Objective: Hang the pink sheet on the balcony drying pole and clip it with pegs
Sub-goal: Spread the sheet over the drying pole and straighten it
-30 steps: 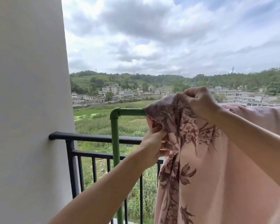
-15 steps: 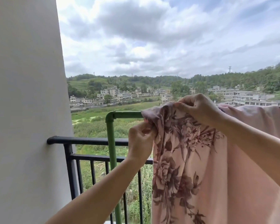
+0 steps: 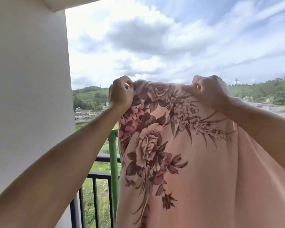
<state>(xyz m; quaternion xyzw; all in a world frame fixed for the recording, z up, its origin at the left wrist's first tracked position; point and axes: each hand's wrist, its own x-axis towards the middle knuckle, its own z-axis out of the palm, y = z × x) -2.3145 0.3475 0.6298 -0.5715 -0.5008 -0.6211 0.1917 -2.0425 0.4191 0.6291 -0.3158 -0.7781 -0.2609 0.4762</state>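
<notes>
The pink sheet (image 3: 196, 162), printed with dark red roses, hangs in front of me and fills the right half of the view. My left hand (image 3: 121, 93) is shut on its top edge at the left corner. My right hand (image 3: 207, 91) is shut on the same edge further right, and the edge is stretched taut between them, raised above the pole. The green drying pole (image 3: 113, 155) shows only as its upright and elbow, just left of the sheet; its horizontal bar is hidden behind the cloth. No pegs are in view.
A white wall (image 3: 28, 96) closes the left side, close to my left arm. The black balcony railing (image 3: 104, 157) runs behind the green upright. Beyond lie fields, houses, hills and cloudy sky.
Both hands have lifted the sheet's top edge up from the pole and moved apart, spreading the bunched corner flat. The view has tilted upward.
</notes>
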